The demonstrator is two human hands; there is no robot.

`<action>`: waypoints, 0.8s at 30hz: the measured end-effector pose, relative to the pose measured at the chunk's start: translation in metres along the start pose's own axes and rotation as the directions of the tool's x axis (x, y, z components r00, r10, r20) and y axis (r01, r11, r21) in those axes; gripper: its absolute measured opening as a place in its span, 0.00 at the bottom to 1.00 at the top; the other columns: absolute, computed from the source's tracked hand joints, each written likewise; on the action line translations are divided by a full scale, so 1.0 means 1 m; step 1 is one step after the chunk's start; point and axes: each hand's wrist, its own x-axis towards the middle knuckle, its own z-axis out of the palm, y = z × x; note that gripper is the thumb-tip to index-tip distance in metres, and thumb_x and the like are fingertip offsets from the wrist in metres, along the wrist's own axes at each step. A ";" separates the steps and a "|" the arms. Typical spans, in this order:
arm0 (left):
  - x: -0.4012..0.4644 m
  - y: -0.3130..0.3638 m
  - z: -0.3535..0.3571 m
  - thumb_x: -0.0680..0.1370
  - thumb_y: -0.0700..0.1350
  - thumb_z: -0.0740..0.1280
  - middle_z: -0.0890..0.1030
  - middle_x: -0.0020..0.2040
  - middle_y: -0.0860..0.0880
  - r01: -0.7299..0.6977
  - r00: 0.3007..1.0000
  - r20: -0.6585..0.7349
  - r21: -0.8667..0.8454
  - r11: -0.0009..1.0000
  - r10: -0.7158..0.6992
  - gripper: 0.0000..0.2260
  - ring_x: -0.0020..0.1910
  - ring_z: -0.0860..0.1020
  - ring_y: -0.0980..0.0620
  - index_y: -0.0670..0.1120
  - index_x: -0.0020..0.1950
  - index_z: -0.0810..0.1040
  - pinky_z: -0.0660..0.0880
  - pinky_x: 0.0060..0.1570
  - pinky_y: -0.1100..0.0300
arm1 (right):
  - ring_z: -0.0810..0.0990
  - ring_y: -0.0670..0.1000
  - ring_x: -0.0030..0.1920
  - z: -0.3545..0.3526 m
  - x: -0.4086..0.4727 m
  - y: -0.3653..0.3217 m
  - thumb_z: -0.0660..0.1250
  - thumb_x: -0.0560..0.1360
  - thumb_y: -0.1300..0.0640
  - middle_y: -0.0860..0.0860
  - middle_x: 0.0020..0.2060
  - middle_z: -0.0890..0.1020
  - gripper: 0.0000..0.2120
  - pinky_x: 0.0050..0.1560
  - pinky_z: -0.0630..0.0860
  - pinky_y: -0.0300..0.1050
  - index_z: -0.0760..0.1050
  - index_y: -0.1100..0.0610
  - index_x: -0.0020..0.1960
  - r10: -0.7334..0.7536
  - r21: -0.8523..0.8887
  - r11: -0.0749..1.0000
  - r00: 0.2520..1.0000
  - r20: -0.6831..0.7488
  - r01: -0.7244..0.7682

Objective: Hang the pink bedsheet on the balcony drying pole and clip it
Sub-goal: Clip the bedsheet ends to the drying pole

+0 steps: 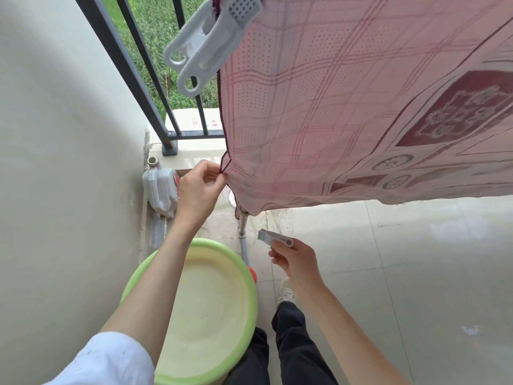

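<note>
Pink checked bedsheet (347, 112) with maroon motifs, white clip (211, 43), green basin (244, 287)

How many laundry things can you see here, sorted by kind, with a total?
Pink bedsheet: 1, left hand pinching its edge
White clips: 2, one large clip on the sheet's top, one small clip in the right hand
Green basin: 1
White jug: 1
Total: 5

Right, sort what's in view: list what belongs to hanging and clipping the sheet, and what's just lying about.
Part of the job:
- pink bedsheet, hanging, its edge pinched by the left hand
- big white clip already on its top edge
- small clip held in the right hand

Just lying about:
- green basin on the floor
- white plastic jug by the wall
</note>
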 end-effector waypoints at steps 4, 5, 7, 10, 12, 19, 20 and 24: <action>-0.011 0.003 0.013 0.75 0.38 0.66 0.76 0.35 0.59 0.029 1.000 0.004 -0.057 0.998 -0.029 0.12 0.33 0.74 0.68 0.54 0.38 0.70 0.70 0.38 0.73 | 0.78 0.50 0.36 -0.005 0.001 0.003 0.65 0.72 0.69 0.56 0.36 0.80 0.07 0.39 0.78 0.38 0.77 0.59 0.42 0.010 0.028 1.000 1.000 0.007 -0.010; -0.017 0.000 0.018 0.75 0.38 0.66 0.75 0.34 0.58 0.060 0.998 0.032 -0.043 0.997 -0.059 0.12 0.32 0.73 0.67 0.53 0.38 0.69 0.69 0.36 0.73 | 0.78 0.51 0.36 -0.004 0.001 0.006 0.64 0.73 0.70 0.56 0.36 0.80 0.07 0.40 0.78 0.39 0.77 0.60 0.42 0.013 0.030 0.999 1.000 0.015 -0.014; -0.023 -0.005 0.023 0.76 0.39 0.66 0.74 0.34 0.57 0.100 0.994 0.052 -0.027 0.995 -0.099 0.12 0.32 0.73 0.65 0.53 0.37 0.68 0.68 0.35 0.73 | 0.77 0.53 0.36 -0.002 -0.001 0.010 0.63 0.72 0.71 0.57 0.35 0.79 0.06 0.43 0.77 0.43 0.78 0.64 0.44 0.014 0.018 1.000 1.000 0.025 -0.015; -0.021 -0.006 0.022 0.76 0.39 0.66 0.76 0.36 0.56 0.114 0.992 0.061 -0.031 0.993 -0.112 0.10 0.35 0.74 0.62 0.52 0.39 0.71 0.70 0.38 0.72 | 0.78 0.54 0.37 0.003 -0.001 0.010 0.65 0.73 0.69 0.59 0.36 0.80 0.04 0.43 0.77 0.44 0.77 0.67 0.46 0.011 0.042 0.999 1.000 0.015 -0.012; -0.020 -0.005 0.019 0.76 0.39 0.66 0.79 0.37 0.54 0.123 0.989 0.090 -0.037 0.992 -0.119 0.07 0.37 0.77 0.59 0.51 0.41 0.75 0.73 0.42 0.68 | 0.79 0.52 0.35 0.009 0.000 0.006 0.65 0.75 0.65 0.57 0.35 0.81 0.04 0.37 0.78 0.39 0.77 0.62 0.42 0.008 0.106 0.994 1.000 0.028 -0.011; -0.017 0.001 0.012 0.75 0.46 0.68 0.80 0.35 0.54 0.181 0.975 0.137 -0.017 0.983 -0.177 0.08 0.37 0.79 0.56 0.53 0.36 0.76 0.74 0.41 0.61 | 0.61 0.44 0.27 0.049 0.008 0.008 0.64 0.76 0.50 0.49 0.29 0.66 0.15 0.29 0.57 0.37 0.76 0.63 0.45 0.216 0.349 0.895 0.955 0.204 -0.277; -0.017 0.001 0.012 0.75 0.46 0.68 0.80 0.34 0.55 0.195 0.973 0.130 -0.021 0.981 -0.191 0.09 0.35 0.77 0.60 0.53 0.35 0.76 0.72 0.39 0.63 | 0.61 0.44 0.27 0.054 0.008 0.011 0.64 0.76 0.49 0.49 0.30 0.66 0.15 0.28 0.56 0.37 0.76 0.63 0.46 0.216 0.407 0.862 0.945 0.244 -0.302; -0.017 0.002 0.011 0.74 0.49 0.68 0.80 0.32 0.55 0.264 0.959 0.115 -0.020 0.964 -0.260 0.09 0.32 0.74 0.58 0.53 0.33 0.76 0.70 0.38 0.61 | 0.63 0.44 0.27 0.074 0.009 0.018 0.62 0.77 0.48 0.48 0.28 0.67 0.17 0.26 0.59 0.34 0.75 0.63 0.48 0.190 0.581 0.727 0.921 0.340 -0.365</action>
